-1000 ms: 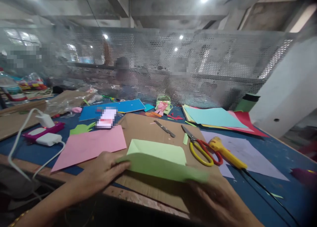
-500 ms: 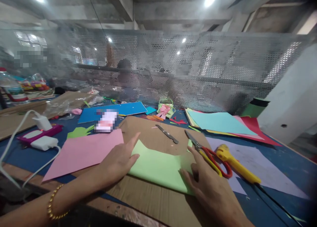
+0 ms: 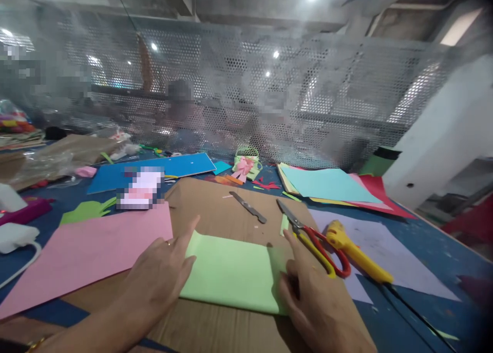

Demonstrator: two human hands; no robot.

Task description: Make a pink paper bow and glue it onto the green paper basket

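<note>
A folded sheet of light green paper (image 3: 231, 271) lies on brown cardboard (image 3: 208, 204) in front of me, its fold toward me. My left hand (image 3: 164, 265) holds the left end of the paper, thumb over its edge and index finger stretched forward. At the right end, my right hand (image 3: 308, 286) grips the paper, with the index finger pointing ahead and the other fingers curled. Just beyond that hand lie scissors (image 3: 308, 232) with red and yellow handles, on a small green strip (image 3: 284, 223). A grey blade (image 3: 248, 207) rests on the cardboard behind the paper.
Pink paper (image 3: 103, 250) and a phone (image 3: 141, 188) lie to the left, near white chargers (image 3: 17, 237). On the right are a yellow glue gun (image 3: 358, 253) with its cord, lilac paper (image 3: 400, 260) and stacked coloured sheets (image 3: 331, 183). A small green paper basket (image 3: 248, 163) stands behind.
My view has turned a little right and down, so the table's things sit further left. The green paper lies flatter and squarer to me, with both hands still at its ends.
</note>
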